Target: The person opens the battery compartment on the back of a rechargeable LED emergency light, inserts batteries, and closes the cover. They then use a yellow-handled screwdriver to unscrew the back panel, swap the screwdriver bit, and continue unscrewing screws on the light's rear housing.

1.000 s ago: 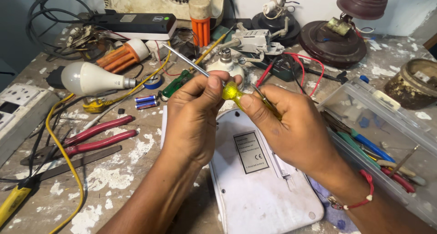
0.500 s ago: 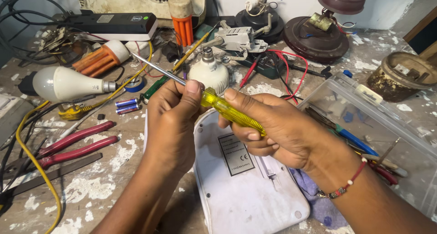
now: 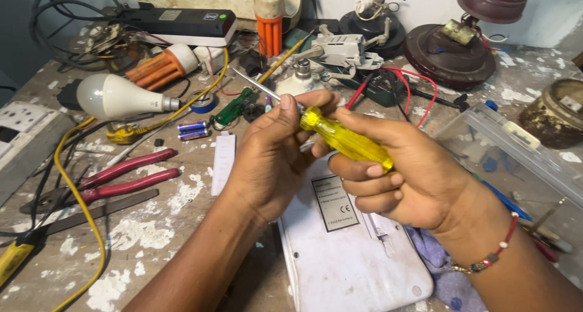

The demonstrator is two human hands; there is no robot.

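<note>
Both hands on a yellow-handled screwdriver [image 3: 346,140] over the bench [image 3: 152,227]

Near: white device [image 3: 352,251] lying back-up. Above it, right hand [image 3: 413,178] fingers wrapped around the handle, left hand [image 3: 273,160] fingers pinching the shaft. Far left: LED bulb [image 3: 118,96], red pliers [image 3: 115,178].
</note>
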